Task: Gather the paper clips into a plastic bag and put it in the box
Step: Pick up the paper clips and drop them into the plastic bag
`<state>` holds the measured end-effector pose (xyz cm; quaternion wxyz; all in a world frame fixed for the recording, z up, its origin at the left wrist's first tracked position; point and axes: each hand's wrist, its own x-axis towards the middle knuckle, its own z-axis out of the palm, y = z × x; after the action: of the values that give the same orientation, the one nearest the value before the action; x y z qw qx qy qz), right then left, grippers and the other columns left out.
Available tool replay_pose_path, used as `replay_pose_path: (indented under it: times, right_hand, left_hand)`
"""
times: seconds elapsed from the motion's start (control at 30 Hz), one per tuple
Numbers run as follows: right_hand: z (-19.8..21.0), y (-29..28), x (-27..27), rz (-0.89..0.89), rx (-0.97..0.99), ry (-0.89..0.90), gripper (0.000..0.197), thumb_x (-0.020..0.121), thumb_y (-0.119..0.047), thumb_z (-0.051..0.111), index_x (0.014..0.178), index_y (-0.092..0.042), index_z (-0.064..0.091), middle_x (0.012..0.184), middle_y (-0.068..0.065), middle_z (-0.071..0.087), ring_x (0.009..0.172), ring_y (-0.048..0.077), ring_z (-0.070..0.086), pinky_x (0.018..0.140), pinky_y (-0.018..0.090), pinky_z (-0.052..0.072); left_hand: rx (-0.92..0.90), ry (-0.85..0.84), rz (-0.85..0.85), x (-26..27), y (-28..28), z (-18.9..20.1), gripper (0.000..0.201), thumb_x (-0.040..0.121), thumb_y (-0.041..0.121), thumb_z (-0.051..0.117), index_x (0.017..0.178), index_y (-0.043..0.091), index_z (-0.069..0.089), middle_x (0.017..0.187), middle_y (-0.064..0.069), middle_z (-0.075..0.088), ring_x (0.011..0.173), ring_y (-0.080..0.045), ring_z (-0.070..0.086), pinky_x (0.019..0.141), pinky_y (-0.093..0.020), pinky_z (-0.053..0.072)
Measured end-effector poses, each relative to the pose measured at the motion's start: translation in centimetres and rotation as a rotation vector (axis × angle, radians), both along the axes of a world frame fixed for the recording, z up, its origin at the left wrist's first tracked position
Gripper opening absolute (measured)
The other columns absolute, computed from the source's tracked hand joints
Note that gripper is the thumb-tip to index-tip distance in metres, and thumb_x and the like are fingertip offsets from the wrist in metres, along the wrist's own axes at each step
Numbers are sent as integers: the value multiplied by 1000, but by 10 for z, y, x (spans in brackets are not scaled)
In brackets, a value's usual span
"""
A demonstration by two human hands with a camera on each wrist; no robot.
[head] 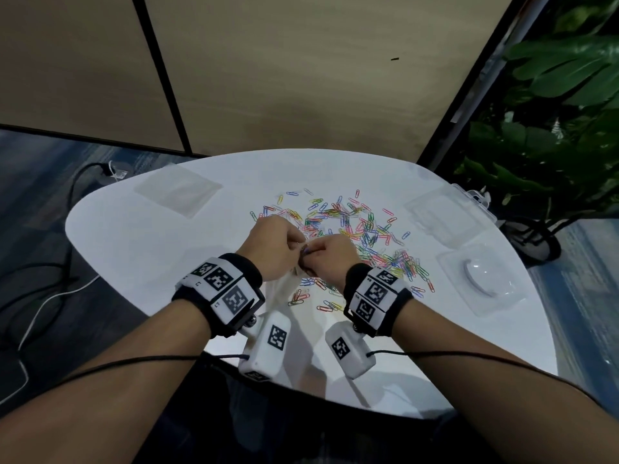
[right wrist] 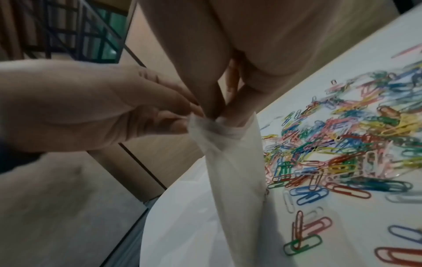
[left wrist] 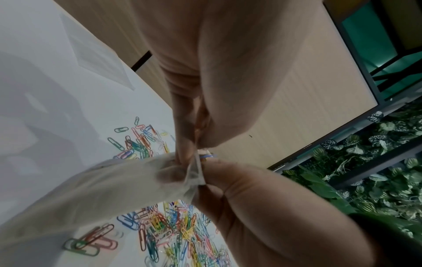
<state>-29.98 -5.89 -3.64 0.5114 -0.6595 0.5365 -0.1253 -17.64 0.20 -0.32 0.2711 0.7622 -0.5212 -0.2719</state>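
Colourful paper clips [head: 355, 229] lie scattered over the white round table [head: 140, 242]. Both hands meet over the near side of the heap. A clear plastic bag [head: 284, 286] hangs from them down to the table and looks empty in the right wrist view [right wrist: 235, 171]. My left hand [head: 299, 244] pinches the bag's rim [right wrist: 190, 124]. My right hand [head: 310, 259] has its thumb and fingertips [right wrist: 230, 115] pinched together in the bag's mouth, with the thumb on the rim [left wrist: 200, 180]. The clear plastic box [head: 435, 222] sits at the table's right.
A flat stack of clear bags [head: 177, 192] lies at the table's far left. A clear plastic tray [head: 479, 279] with a round shape in it sits near the right edge. Cables run over the floor at left, and a potted plant [head: 552, 145] stands at right.
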Motion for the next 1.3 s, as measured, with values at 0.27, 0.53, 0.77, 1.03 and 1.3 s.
replay_pose_path:
  times: [0.27, 0.53, 0.77, 1.03, 1.3]
  right_hand:
    - [15, 3, 2, 326, -228, 228, 29, 88, 2, 55, 104, -10, 77, 95, 4, 70, 73, 12, 56, 67, 19, 43]
    - [11, -19, -35, 47, -232, -26, 29, 87, 2, 60, 91, -20, 79, 97, -1, 76, 90, 14, 71, 85, 28, 58]
    - [-46, -38, -68, 12, 44, 328, 37, 76, -6, 78, 111, -19, 72, 103, 10, 72, 91, 26, 71, 87, 42, 59]
    - [-79, -8, -43, 354, -398, 655, 73, 80, -43, 74, 143, -27, 41, 138, 10, 36, 121, 30, 50, 104, 43, 47]
    - [-67, -24, -36, 363, -500, 557, 17, 91, -6, 59, 93, -8, 77, 94, 6, 70, 81, 19, 65, 78, 24, 54]
  left_hand:
    - [50, -1, -26, 4, 1, -2, 24, 83, -1, 55, 79, 16, 71, 74, -7, 67, 65, -25, 57, 83, -39, 59]
    - [26, -20, 39, 18, 1, 1, 27, 84, 2, 61, 105, 8, 77, 109, -10, 73, 100, -27, 69, 87, -25, 52]
    - [29, -42, 58, 32, 2, 1, 22, 84, 8, 64, 98, 12, 80, 102, -9, 74, 99, -27, 69, 75, -21, 47]
    - [39, -46, 44, 41, 4, -1, 25, 84, 7, 65, 105, 12, 77, 99, -7, 73, 98, -26, 68, 76, -22, 47]
    - [41, -57, 42, 42, 5, 0, 29, 85, 5, 63, 110, 12, 76, 107, -10, 73, 107, -28, 65, 87, -27, 50]
